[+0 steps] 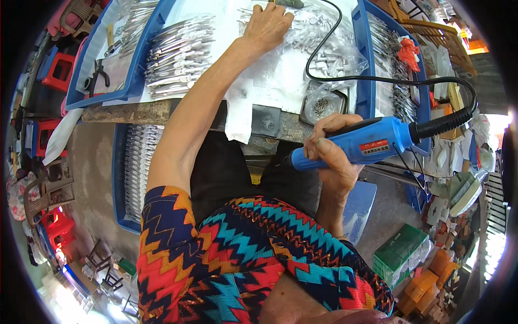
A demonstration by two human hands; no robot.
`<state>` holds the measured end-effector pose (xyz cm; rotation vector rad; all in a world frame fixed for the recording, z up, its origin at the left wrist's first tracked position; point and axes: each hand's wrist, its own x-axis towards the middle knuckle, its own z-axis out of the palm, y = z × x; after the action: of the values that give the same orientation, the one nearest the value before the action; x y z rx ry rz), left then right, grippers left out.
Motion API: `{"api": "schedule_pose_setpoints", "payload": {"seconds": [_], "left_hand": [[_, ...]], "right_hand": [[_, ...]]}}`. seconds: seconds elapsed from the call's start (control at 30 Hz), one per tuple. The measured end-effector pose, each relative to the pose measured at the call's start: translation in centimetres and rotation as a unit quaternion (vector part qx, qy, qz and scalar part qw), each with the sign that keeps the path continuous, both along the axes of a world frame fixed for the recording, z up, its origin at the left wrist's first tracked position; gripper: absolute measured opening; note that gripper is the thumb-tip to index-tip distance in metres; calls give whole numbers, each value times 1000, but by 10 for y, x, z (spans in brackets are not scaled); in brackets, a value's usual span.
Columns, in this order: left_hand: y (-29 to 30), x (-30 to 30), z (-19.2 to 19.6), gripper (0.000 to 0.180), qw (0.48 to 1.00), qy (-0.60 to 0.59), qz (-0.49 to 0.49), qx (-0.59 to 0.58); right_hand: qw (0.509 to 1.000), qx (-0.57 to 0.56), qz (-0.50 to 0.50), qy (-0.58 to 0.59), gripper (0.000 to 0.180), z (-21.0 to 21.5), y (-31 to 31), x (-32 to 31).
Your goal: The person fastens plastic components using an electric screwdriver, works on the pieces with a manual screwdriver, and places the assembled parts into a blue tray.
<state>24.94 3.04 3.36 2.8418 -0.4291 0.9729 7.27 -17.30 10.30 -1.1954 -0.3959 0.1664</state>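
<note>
My right hand is wrapped round a blue electric screwdriver, held above my lap with its nose to the left. A black cable runs from its back end up across the table. My left hand reaches to the far side of the table, fingers bent; what they hold, if anything, is hidden. Near its fingers lies a dark green object, cut off by the picture's edge. Beside the hand are a heap of silvery metal pieces on clear plastic and stacked long metal pieces.
Blue trays stand at both sides of the table; the left one holds black-handled pliers. A small container with screws in a bag sits near the table edge. Below left is another blue tray of metal pieces. A green box stands lower right.
</note>
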Motion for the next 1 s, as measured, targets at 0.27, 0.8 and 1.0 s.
{"api": "schedule_pose_setpoints", "payload": {"seconds": [0.27,0.8,1.0], "left_hand": [[0,-9,1,13,989,-84,37,117],[-8,-213,25,23,693,226,28,-684],[-30,-253,-17,29,582,235,-5,-778]], "right_hand": [[1000,14,-11,12,27,-2,-4,-4],[993,19,-109,-39,12,7,35,2],[991,50,-97,-76,9,4,56,12]]}}
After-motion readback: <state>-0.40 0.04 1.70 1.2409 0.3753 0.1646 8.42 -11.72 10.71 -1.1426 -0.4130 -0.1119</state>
